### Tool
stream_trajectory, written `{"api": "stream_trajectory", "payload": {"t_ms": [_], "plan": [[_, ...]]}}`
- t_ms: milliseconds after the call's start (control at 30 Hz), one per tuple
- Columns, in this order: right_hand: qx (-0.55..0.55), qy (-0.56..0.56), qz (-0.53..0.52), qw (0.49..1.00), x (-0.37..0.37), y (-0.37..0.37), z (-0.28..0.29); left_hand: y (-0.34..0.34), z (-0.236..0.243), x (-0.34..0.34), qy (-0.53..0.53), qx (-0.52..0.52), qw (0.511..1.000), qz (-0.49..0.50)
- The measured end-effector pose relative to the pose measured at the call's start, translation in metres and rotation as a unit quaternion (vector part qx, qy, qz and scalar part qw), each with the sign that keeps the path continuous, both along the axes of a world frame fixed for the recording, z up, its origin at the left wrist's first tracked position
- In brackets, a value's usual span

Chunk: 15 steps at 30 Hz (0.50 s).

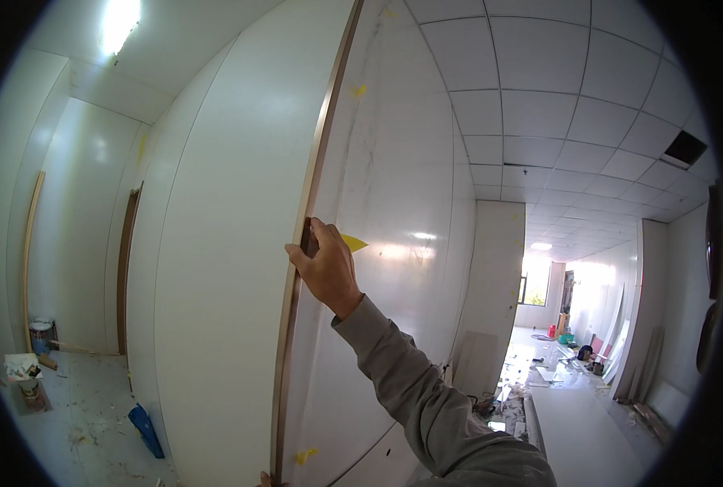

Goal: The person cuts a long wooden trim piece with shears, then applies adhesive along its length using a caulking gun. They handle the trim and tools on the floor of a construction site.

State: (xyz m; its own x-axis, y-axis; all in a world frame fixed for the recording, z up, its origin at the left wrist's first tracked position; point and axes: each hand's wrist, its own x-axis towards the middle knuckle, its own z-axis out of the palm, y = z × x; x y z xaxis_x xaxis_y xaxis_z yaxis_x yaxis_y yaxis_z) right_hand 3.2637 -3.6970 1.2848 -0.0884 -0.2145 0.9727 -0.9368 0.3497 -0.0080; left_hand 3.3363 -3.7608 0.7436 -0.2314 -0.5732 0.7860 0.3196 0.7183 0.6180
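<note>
A long brown trim strip (321, 138) runs upright along the edge of a white wall panel (231, 195). My right hand (325, 268), in a grey sleeve, is closed around this strip at mid-height, thumb on the panel side and fingers on the other. Just behind the fingers a yellow pointed piece (353, 243) shows against the glossy white wall (402, 195). At the bottom edge of the picture only fingertips of my left hand (265, 480) show, beside the strip's lower part; the rest of that hand is out of sight.
Yellow patches (305, 456) mark the wall. On the left floor are a blue object (145, 430), a splattered bucket (28, 381) and scraps; a wooden strip (33, 260) leans behind. To the right, a pale board (580, 430) lies before a littered floor under a tiled ceiling (540, 81).
</note>
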Motion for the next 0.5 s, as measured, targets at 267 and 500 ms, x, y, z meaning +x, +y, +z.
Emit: {"api": "stream_trajectory", "payload": {"t_ms": [267,500], "plan": [[-0.011,-0.004,0.007,1.000,-0.003,-0.007,0.003,-0.006,-0.006,0.001,0.001,-0.014,1.000,0.011],[-0.008,0.018,-0.014,1.000,0.007,0.000,-0.001,-0.003,-0.009,0.007,0.010,-0.029,0.999,0.017]]}}
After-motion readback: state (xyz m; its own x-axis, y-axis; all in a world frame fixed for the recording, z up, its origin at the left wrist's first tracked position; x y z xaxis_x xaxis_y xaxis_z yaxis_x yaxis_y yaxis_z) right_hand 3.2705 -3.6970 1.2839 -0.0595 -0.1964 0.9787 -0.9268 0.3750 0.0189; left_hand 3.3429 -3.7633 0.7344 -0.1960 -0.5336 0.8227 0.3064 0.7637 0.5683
